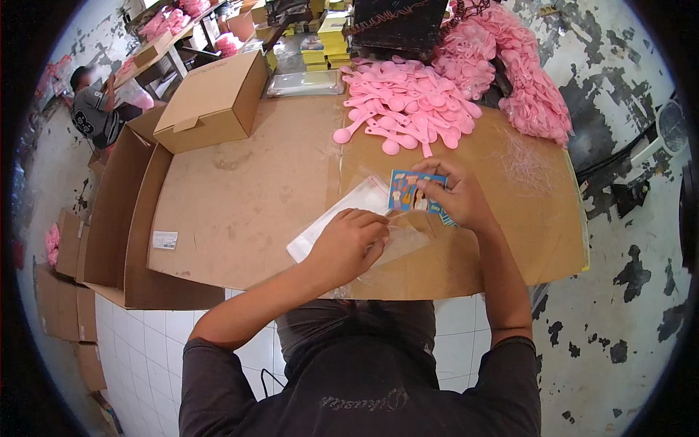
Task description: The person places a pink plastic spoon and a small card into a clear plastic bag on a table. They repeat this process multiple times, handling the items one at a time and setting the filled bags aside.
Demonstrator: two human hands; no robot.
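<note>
A table covered in brown cardboard [240, 211] fills the middle of the scene, with a tall open carton [110, 218] against its left side. At the far right slumps a heap of bagged pink spoons [537, 98]; at the far left sits a closed cardboard box [207, 98], and a loose pile of pink spoons [415, 102] spreads right of it. Nearer, around the middle, a stack of clear plastic bags [357, 198] lies slantwise. The left hand [349, 244] rests over its near right part, fingers curled; whether they pinch any plastic I cannot tell. The right hand [464, 195] pinches a blue printed card [405, 191] between thumb and fingers, just right of the stack's far end. A small white label [165, 240] lies near the table's left edge
</note>
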